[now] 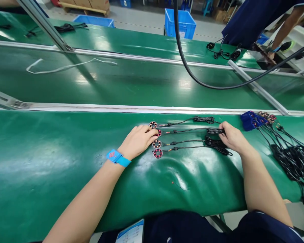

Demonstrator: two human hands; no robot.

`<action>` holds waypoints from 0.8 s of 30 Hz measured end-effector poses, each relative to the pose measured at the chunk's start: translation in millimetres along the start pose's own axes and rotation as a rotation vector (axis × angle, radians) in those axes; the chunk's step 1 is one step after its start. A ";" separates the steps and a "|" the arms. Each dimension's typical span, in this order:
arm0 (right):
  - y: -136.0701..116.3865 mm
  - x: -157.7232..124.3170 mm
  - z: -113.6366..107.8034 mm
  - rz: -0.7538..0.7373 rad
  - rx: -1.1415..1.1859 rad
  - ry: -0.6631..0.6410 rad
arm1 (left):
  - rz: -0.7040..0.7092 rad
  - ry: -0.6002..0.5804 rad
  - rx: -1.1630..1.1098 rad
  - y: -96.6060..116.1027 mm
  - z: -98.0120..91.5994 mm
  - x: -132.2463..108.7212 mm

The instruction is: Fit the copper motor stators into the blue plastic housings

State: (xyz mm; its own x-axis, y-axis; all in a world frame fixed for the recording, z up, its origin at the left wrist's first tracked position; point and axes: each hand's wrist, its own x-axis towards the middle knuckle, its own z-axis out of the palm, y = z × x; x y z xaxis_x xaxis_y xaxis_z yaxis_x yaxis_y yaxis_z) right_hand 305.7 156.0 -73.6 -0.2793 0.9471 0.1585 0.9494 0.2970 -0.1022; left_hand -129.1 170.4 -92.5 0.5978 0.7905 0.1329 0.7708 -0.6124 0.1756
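Observation:
Several small ring-shaped parts with red and copper coils lie in a column on the green table, among them a top ring (pixel 153 125) and a bottom ring (pixel 157 153). Each has a thin black cable running right to a folded bundle. My left hand (pixel 139 140), with a blue wrist strap (pixel 118 158), pinches the second ring (pixel 158 133) from the top. My right hand (pixel 231 136) is closed on that ring's cable bundle (pixel 214 131). Just below it lie more bundles (pixel 215 143), touching one another.
Blue parts (pixel 252 120) and a pile of black cables (pixel 292 162) lie at the right. A metal rail (pixel 131 108) runs behind the rings. A thick black cable (pixel 212 87) hangs in front. Across the back table stands another person (pixel 245 23).

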 end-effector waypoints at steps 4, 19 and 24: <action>-6.3 0.8 -5.4 0.071 -0.149 0.016 | 0.016 0.068 0.105 4.4 -8.1 1.8; -5.3 0.7 -13.1 0.191 0.026 -0.252 | 0.037 0.204 0.087 9.2 -11.2 0.7; 6.2 1.4 -13.1 0.191 0.102 -0.324 | 0.024 0.164 -0.098 4.6 -6.9 -2.6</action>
State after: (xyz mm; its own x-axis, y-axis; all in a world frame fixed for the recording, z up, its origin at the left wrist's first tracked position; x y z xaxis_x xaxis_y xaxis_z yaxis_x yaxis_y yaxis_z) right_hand 313.0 157.6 -61.2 -0.1451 0.9711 -0.1895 0.9741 0.1067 -0.1995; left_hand -128.6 165.5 -85.3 0.5659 0.7703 0.2940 0.7268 -0.6344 0.2633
